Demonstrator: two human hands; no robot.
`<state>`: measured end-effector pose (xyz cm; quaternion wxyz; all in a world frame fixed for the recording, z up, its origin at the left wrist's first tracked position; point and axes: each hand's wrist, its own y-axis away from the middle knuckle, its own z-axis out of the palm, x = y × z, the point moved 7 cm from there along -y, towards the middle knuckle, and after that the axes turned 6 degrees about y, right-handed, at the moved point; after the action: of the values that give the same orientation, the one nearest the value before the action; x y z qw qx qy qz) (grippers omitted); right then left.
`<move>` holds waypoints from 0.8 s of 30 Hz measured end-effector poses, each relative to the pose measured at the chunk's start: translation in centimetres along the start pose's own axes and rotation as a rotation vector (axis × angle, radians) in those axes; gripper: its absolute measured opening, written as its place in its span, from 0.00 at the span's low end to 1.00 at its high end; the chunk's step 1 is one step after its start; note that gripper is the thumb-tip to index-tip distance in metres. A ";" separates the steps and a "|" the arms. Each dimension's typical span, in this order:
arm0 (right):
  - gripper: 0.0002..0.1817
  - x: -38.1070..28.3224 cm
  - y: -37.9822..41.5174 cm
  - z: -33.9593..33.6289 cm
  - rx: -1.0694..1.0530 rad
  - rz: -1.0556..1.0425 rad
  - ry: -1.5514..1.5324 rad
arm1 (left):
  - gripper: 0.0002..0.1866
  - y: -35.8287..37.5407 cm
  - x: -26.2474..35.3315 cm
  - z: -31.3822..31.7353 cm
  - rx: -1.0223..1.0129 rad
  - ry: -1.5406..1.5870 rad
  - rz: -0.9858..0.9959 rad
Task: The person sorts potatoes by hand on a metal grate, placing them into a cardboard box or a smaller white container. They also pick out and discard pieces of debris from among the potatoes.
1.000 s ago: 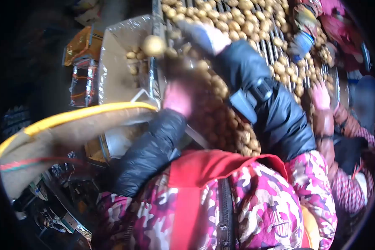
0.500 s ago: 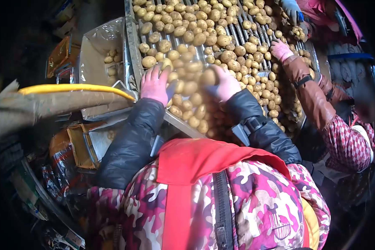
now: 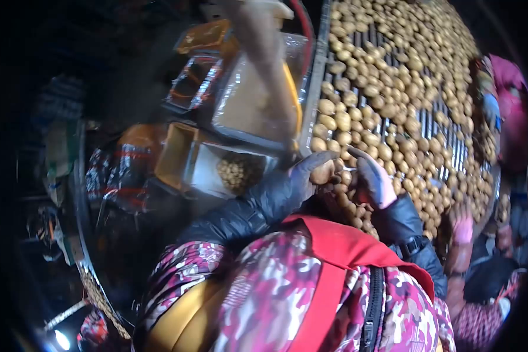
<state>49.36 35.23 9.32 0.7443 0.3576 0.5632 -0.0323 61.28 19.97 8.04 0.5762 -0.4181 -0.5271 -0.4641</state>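
Observation:
Many potatoes (image 3: 387,105) cover a slatted metal sorting table (image 3: 318,70). At its near left corner, my left hand (image 3: 311,170), in a pink glove with greyish fingers, is curled round a brownish potato (image 3: 322,173). My right hand (image 3: 374,179), gloved the same way, lies a little to the right among the potatoes. Its fingers are stretched toward the left hand, and no potato shows clearly in its grip. Darker potatoes (image 3: 351,211) lie in shadow between my hands and my red apron (image 3: 334,246).
Left of the table stand a plastic-lined box (image 3: 240,100) and a smaller box (image 3: 208,167) with small potatoes inside. A blurred beam with a yellow edge (image 3: 292,88) crosses the lined box. Co-workers' gloved hands, one pink (image 3: 462,226) and one blue (image 3: 491,108), are at the right edge.
The view has swung left, so the table now sits further right and more boxes show. My hands have come closer together at the table's near corner, and the left has closed on a potato.

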 end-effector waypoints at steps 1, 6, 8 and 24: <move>0.27 0.9 -0.6 -1.5 0.034 0.012 0.059 | 0.27 0.7 -0.9 -1.3 0.047 0.224 -0.135; 0.29 5.7 1.7 -4.1 0.141 0.281 -0.256 | 0.21 6.2 -2.7 -10.6 0.551 1.195 -0.487; 0.29 9.7 2.8 -4.6 0.184 0.346 -0.364 | 0.20 6.6 -3.6 -18.2 0.642 0.766 -0.261; 0.13 4.8 1.9 -3.6 -0.039 -0.125 -0.677 | 0.29 3.1 0.1 -4.3 -0.129 0.530 -0.733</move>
<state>49.03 40.44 5.71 0.8922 0.2770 0.3057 -0.1838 65.28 16.44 7.73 0.4616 -0.1059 -0.4447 -0.7602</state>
